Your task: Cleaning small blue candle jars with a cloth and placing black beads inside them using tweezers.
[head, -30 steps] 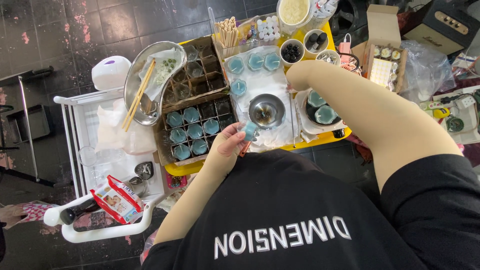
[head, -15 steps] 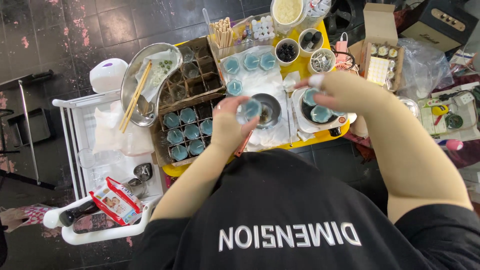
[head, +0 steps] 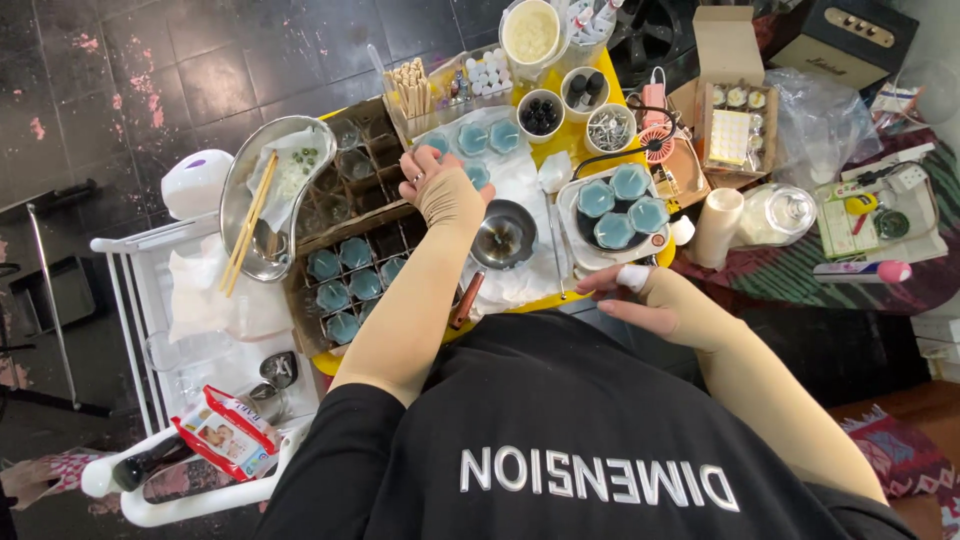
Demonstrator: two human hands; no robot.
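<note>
My left hand (head: 435,190) reaches over a white cloth (head: 520,180) on the yellow table (head: 575,135). Its fingers curl on a small blue-filled cup (head: 437,149) at the left end of a row of such cups (head: 488,137). A small metal bowl (head: 503,235) sits just right of that wrist. My right hand (head: 650,297) lies low at the table's front edge, fingers stretched out, holding nothing, with a white wrap on one finger. Just beyond it a white dish (head: 572,215) carries three blue cups. A cardboard divider box (head: 300,300) to the left holds several more blue cups.
A steel oval dish (head: 240,190) with chopsticks sits at the far left beside a white cart (head: 130,300). Wooden sticks (head: 410,85), a cream-filled jar (head: 530,35) and small pots stand at the back. An open cardboard box (head: 735,120), a beige cylinder (head: 715,228) and a glass dome (head: 780,212) are on the right.
My left hand has carried a blue cup from near the metal bowl out to the row on the cloth. My right hand has drawn back from the dish to the table's front edge.
</note>
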